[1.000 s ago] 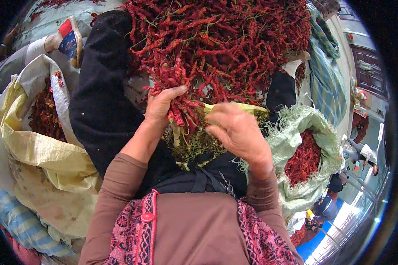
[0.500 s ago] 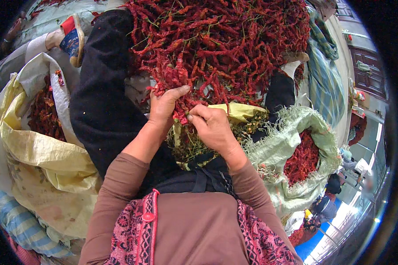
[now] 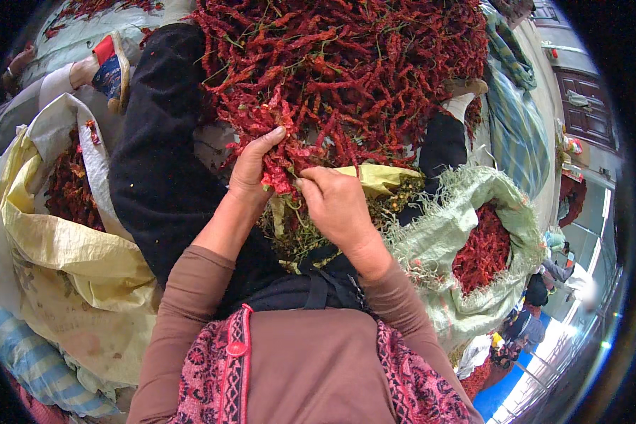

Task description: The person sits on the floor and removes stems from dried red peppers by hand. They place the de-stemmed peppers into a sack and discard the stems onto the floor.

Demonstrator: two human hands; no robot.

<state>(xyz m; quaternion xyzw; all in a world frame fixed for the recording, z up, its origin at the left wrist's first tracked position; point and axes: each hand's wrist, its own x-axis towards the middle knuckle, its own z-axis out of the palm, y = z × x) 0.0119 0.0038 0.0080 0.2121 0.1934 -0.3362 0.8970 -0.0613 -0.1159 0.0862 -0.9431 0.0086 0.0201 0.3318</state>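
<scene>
A bunch of dried red chili peppers (image 3: 279,152) is gripped in my left hand (image 3: 251,166), its thumb laid over the top. My right hand (image 3: 340,212) is closed in a pinch at the bunch's lower right side, where a thin pale-green chili stem shows at the fingertips; the tips themselves partly hide it. Just beyond both hands spreads a large heap of dried red chili peppers (image 3: 346,63), many with green stems. Below the hands, between my legs, lies a pile of greenish-brown stems and caps (image 3: 293,237) beside a yellow sack edge (image 3: 381,180).
At left stands an open white and yellow woven sack (image 3: 63,247) with dark red chili pieces inside. A frayed pale-green sack (image 3: 431,247) of red chilies stands at right. Another person's foot in a patterned shoe (image 3: 112,74) is at upper left. Striped sacking (image 3: 516,127) lies beyond the heap.
The bunch in my left hand has turned slightly, with more pale-red caps facing up. My right fingertips have shifted a little left and up along it. The whole view has moved slightly.
</scene>
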